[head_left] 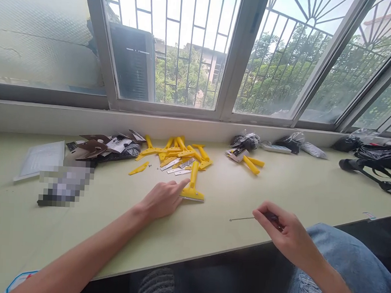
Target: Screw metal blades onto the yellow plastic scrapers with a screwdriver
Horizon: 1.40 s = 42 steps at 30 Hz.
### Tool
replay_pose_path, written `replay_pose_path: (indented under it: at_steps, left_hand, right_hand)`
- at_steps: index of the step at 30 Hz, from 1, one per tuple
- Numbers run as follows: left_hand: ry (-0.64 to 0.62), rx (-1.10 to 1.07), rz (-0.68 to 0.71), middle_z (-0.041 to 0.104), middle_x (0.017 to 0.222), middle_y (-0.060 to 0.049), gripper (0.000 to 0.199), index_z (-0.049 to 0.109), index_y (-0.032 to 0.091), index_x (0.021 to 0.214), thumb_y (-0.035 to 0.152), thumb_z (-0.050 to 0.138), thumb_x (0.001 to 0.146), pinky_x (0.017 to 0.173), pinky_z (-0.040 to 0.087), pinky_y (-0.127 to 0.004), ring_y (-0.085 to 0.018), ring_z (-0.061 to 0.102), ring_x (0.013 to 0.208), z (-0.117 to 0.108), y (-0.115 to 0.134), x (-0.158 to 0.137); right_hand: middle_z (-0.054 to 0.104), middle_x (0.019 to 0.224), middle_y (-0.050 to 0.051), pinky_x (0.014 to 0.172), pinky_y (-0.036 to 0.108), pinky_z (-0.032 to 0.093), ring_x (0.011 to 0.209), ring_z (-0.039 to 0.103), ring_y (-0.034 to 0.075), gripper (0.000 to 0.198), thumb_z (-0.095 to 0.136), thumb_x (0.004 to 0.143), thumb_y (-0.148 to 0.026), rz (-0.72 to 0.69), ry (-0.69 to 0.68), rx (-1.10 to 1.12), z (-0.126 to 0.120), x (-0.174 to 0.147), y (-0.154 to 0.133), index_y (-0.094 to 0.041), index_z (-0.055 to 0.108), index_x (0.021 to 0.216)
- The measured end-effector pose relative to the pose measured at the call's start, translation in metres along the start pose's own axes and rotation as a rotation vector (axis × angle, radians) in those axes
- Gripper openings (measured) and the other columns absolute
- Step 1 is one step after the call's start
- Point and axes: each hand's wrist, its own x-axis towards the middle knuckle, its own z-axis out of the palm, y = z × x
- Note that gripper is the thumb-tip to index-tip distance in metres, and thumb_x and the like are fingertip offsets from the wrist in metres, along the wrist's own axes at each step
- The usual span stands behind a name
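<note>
A yellow scraper (193, 192) with a wide metal blade lies on the table, its handle pointing toward the window. My left hand (165, 198) grips the left end of its head, with the index finger against the yellow plastic and the other fingers curled and partly hidden. Over the table's front edge, my right hand (278, 225) is closed around a screwdriver (242, 218). The thin shaft points left, and something small shows at its tip. Just beyond the scraper are loose metal blades (170, 164), a heap of yellow scraper parts (178, 149) and a separate yellow piece (138, 168).
Two yellow handles (251, 166) lie to the right of the heap. Cardboard packaging (92, 146) and a clear plastic tray (40, 158) are at the left. Bagged items (246, 140) line the window wall. A black object with a strap (371, 171) rests far right.
</note>
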Motion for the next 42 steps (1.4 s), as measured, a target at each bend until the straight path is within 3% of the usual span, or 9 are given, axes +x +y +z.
replay_pose_path:
  at_steps: [5,12,17,27,33,37,42]
  left_hand:
    - [-0.008,-0.017,-0.015,0.074,0.104,-0.009,0.058,0.029,0.020,0.148,0.024,0.051,0.095,0.079,0.055,-0.035,-0.027,0.072,0.095,0.001,0.000,-0.001]
    - [-0.008,-0.025,-0.022,0.075,0.105,-0.009,0.052,0.032,0.020,0.142,0.022,0.052,0.094,0.079,0.055,-0.036,-0.027,0.073,0.097,0.000,0.002,-0.002]
    - [-0.010,-0.012,-0.021,0.075,0.102,-0.009,0.039,0.041,0.019,0.130,0.021,0.052,0.093,0.073,0.054,-0.035,-0.028,0.073,0.092,0.001,0.002,-0.001]
    - [-0.018,0.030,0.033,0.073,0.096,-0.006,0.008,0.051,0.021,0.103,0.018,0.049,0.096,0.071,0.052,-0.033,-0.025,0.071,0.092,-0.001,0.003,-0.001]
    - [-0.035,0.091,0.114,0.073,0.096,-0.006,0.016,0.057,0.020,0.094,0.017,0.043,0.102,0.072,0.052,-0.033,-0.024,0.069,0.093,-0.001,0.003,-0.001]
    - [-0.060,0.148,0.163,0.072,0.095,-0.007,0.021,0.059,0.019,0.095,0.016,0.040,0.103,0.071,0.052,-0.034,-0.024,0.068,0.087,-0.003,0.005,0.000]
    - [-0.090,0.199,0.185,0.070,0.094,-0.009,0.016,0.059,0.018,0.100,0.010,0.044,0.098,0.066,0.052,-0.034,-0.025,0.067,0.084,-0.005,0.008,0.001]
  right_hand:
    - [0.032,0.062,-0.005,0.047,0.027,0.022,0.053,0.027,0.011,0.032,0.060,0.097,-0.048,-0.083,0.126,0.097,0.021,0.027,-0.019,-0.022,0.055,0.079]
    - [0.041,0.063,-0.005,0.050,0.027,0.027,0.054,0.032,0.011,0.029,0.055,0.100,-0.043,-0.224,0.026,0.162,0.077,0.080,-0.050,-0.021,0.052,0.080]
    - [0.044,0.063,-0.004,0.051,0.026,0.029,0.056,0.035,0.012,0.028,0.054,0.100,-0.041,-0.279,-0.015,0.168,0.098,0.095,-0.056,-0.022,0.051,0.080]
    - [0.046,0.064,-0.004,0.053,0.026,0.031,0.057,0.036,0.012,0.028,0.054,0.100,-0.041,-0.296,-0.049,0.186,0.103,0.097,-0.053,-0.022,0.051,0.080]
    - [0.049,0.065,-0.004,0.053,0.026,0.030,0.058,0.036,0.011,0.029,0.060,0.097,-0.042,-0.257,-0.064,0.237,0.097,0.100,-0.057,-0.021,0.055,0.078]
    - [0.043,0.061,-0.005,0.050,0.025,0.028,0.055,0.035,0.010,0.033,0.065,0.094,-0.046,-0.160,0.032,0.331,0.085,0.109,-0.047,-0.020,0.056,0.076]
    - [0.031,0.054,-0.011,0.040,0.023,0.023,0.044,0.027,0.007,0.037,0.067,0.092,-0.053,0.015,0.187,0.521,0.074,0.123,-0.007,-0.020,0.056,0.080]
